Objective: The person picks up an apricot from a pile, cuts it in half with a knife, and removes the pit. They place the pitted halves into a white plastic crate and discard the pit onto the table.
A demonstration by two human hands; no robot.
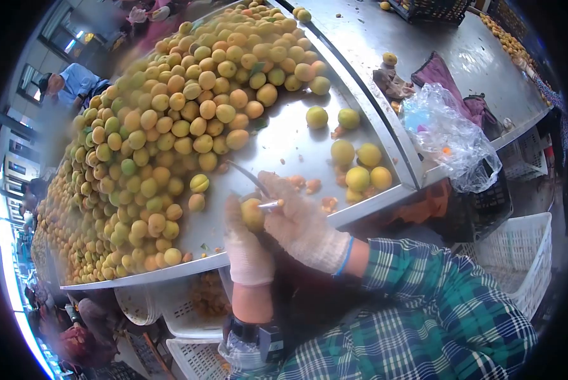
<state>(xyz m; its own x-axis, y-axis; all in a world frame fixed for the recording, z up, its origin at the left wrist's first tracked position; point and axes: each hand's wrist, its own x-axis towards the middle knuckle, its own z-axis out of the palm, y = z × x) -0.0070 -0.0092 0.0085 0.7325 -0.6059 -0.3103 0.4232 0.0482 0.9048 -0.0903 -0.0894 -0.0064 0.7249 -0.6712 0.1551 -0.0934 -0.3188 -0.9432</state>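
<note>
My left hand (249,244), in a whitish glove, grips a yellow-green fruit (253,215) over the front edge of the metal table (284,139). Against that fruit, my gloved right hand (303,225) is closed on a tool with a curved metal blade (247,175) pointing up and left. A short shiny metal part (270,204) touches the fruit's right side. Beyond my hands lies a large heap of yellow-orange fruit (189,120). Several larger yellow-green fruits (343,152) rest near the table's right corner, and orange pieces (312,185) lie just past my right hand.
A crumpled clear plastic bag (451,136) and dark cloth (437,79) lie on the adjoining table (353,31). White crates (530,244) stand below at right and left. A raised metal rim (372,204) edges the table. A person (75,85) is at the far left.
</note>
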